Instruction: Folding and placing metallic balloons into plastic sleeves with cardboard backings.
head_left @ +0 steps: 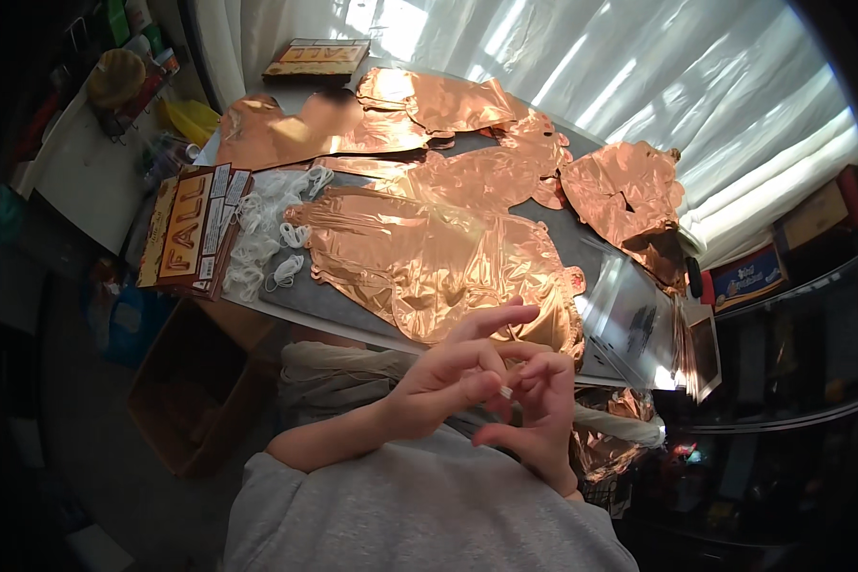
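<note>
The left hand (439, 377) has thumb and index pinched together on a small white bit (505, 392), its other fingers extended loosely. The white bit sits right at those fingertips, facing the right hand (549, 415), whose fingers curl inward with the thumb held well apart; the overlap is tight and the bit tiny, so I cannot tell whether the right fingers grip it too.

Just beyond the fingers, a copper foil (429, 257) lies crinkled on the grey table (343, 297). Left of them and farther out are coils of white string (257, 234), then printed packs (186, 229). To their right lie clear bags (629, 310).
</note>
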`<move>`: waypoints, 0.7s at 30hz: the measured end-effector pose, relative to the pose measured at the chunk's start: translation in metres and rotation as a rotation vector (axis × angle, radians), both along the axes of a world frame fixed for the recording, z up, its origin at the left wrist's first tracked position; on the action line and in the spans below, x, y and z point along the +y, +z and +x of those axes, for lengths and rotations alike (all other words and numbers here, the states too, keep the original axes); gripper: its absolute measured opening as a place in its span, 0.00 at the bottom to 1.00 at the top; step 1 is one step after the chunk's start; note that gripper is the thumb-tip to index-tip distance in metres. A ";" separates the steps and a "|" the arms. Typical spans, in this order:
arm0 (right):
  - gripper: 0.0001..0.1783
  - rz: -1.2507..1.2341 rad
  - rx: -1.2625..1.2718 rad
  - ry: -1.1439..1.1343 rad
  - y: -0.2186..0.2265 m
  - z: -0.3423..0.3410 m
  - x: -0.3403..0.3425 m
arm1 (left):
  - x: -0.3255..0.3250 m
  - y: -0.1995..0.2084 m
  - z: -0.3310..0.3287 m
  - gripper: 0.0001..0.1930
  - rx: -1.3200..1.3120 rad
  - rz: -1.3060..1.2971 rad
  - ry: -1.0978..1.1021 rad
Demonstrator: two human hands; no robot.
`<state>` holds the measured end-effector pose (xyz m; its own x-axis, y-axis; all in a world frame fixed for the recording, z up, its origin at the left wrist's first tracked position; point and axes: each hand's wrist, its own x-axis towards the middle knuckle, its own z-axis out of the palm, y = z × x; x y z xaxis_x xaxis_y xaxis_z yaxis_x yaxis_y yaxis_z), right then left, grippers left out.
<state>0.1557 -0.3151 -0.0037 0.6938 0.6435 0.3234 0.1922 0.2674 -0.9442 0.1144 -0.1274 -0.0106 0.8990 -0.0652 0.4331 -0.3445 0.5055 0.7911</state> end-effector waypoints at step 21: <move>0.11 -0.397 -0.514 -0.147 0.045 0.030 0.056 | 0.027 -0.018 -0.011 0.33 0.134 0.166 0.021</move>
<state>0.1855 -0.2591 0.0414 0.6044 0.6922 0.3945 0.6523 -0.1456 -0.7439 0.1029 -0.1000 -0.0290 0.9497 -0.1066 0.2943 -0.2394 0.3583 0.9024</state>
